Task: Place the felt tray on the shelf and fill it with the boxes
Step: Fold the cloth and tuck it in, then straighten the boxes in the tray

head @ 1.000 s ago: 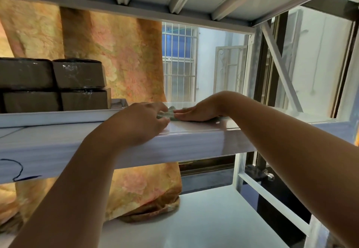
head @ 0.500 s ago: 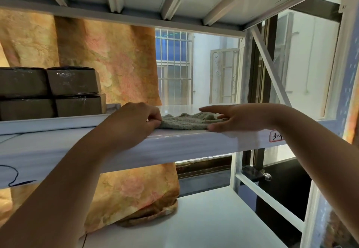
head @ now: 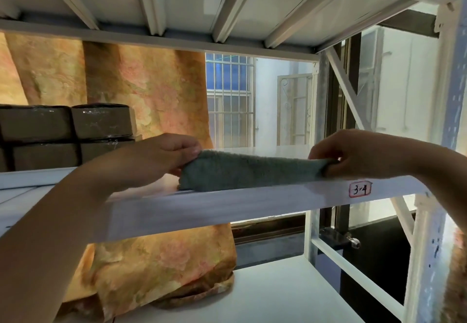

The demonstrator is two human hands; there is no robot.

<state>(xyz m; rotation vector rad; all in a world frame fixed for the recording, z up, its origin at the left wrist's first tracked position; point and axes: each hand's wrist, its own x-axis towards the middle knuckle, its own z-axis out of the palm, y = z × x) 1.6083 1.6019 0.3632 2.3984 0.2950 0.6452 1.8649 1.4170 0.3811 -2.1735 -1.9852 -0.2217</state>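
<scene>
two hands pinched the felt tray [head: 249,171] on the shelf [head: 227,203]: left hand [head: 161,160] at 9 o'clock, right hand [head: 353,155] at 3. we judged boxes [head: 65,135], 9 o'clock, not yet loaded.

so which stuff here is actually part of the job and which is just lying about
Part of the job:
- felt tray, gripped at its ends by the left hand and right hand
- shelf it rests on
- wrapped boxes stacked at the left

Just lying about:
- floral curtain
- barred window
- shelf label
</scene>
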